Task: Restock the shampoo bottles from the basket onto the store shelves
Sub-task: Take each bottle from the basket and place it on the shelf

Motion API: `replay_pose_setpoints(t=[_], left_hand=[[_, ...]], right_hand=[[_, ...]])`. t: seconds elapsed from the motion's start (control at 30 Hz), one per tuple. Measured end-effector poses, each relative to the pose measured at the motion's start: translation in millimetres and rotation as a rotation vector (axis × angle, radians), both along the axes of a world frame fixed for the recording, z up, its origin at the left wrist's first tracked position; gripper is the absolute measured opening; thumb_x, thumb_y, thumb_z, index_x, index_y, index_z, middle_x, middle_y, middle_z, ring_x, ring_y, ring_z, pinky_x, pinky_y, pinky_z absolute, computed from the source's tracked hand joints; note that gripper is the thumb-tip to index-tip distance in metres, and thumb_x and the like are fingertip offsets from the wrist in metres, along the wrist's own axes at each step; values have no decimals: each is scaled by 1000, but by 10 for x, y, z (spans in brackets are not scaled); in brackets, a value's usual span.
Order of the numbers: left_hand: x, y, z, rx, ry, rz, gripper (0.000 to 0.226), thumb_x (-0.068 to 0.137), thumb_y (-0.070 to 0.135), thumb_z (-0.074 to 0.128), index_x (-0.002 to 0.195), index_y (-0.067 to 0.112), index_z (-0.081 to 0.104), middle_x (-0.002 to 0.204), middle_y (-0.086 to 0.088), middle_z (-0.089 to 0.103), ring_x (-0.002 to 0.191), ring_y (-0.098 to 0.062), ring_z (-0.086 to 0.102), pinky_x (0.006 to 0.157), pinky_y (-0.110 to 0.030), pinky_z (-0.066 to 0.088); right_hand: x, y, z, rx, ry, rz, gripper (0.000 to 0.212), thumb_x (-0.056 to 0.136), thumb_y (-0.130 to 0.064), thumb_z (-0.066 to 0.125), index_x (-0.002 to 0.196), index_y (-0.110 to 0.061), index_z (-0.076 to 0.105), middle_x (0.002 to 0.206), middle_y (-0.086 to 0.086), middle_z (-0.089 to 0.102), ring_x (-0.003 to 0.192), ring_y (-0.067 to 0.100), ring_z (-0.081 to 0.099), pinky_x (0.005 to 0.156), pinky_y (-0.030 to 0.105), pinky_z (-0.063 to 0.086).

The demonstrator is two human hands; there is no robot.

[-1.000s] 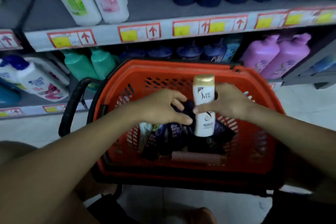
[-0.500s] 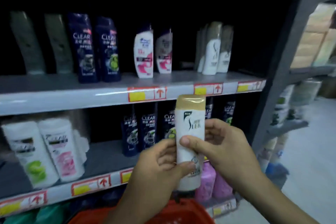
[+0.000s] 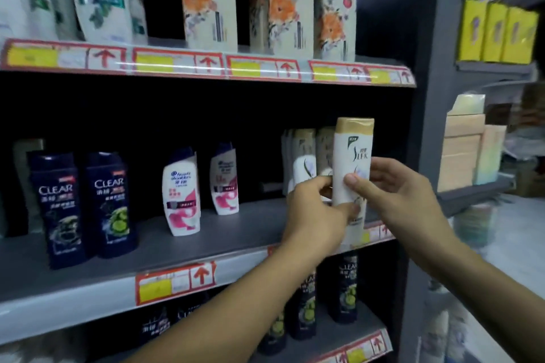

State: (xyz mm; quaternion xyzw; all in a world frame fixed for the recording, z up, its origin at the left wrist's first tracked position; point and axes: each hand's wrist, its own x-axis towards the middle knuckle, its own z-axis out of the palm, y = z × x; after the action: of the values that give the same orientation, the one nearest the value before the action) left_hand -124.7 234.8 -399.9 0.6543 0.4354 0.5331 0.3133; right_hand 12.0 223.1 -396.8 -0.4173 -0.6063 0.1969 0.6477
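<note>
Both hands, left hand (image 3: 312, 215) and right hand (image 3: 404, 200), have their fingers pinching the upright white Slek shampoo bottle (image 3: 352, 174) just before the middle shelf (image 3: 206, 233), so placing is under way; next, I'd judge, it slides back beside the matching Slek bottles (image 3: 306, 162)

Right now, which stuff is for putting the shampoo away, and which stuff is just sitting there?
For the job:
- white Sleek shampoo bottle with gold cap, held by the left hand and right hand
- matching white bottles on the middle shelf

Just sitting there:
- dark Clear bottles
- Head & Shoulders bottles
- floral packs
- yellow boxes
</note>
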Motion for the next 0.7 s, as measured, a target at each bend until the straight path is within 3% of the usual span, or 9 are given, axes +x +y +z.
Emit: replay_pose_setpoints(t=[0.23,0.37,0.6,0.7], left_hand=[[607,900,-43,-20,104,213,22,83,16,74,105,23,71,95,4,74,85,-18,70,72,-33,60],[826,1179,-85,33,112,312,6,87,24,68,90,20,65,91,3,69,80,-18,68,68,-36,60],[916,1429,-94,11,111,392,19,96,32,58,92,14,62,92,-3,68,82,-23,67,73,-39,59],[921,1473,-76,8,132,403,25,96,37,57,92,13,61,93,-6,69,85,-27,68,75,-42,60]], right_hand=[[338,937,-70,-65,87,-13,24,87,-19,78,109,-25,72,97,-7,78,91,8,75,77,27,61],[398,1365,-184,-58,167,4,26,90,-20,76,115,-26,70,101,-4,78,91,10,75,69,22,59],[367,1774,-274,-74,187,9,39,91,-25,75,129,-20,66,111,5,74,89,15,76,64,19,57],[345,1831,-271,-76,200,24,38,91,-22,75,128,-20,66,113,6,74,92,18,76,75,31,61]])
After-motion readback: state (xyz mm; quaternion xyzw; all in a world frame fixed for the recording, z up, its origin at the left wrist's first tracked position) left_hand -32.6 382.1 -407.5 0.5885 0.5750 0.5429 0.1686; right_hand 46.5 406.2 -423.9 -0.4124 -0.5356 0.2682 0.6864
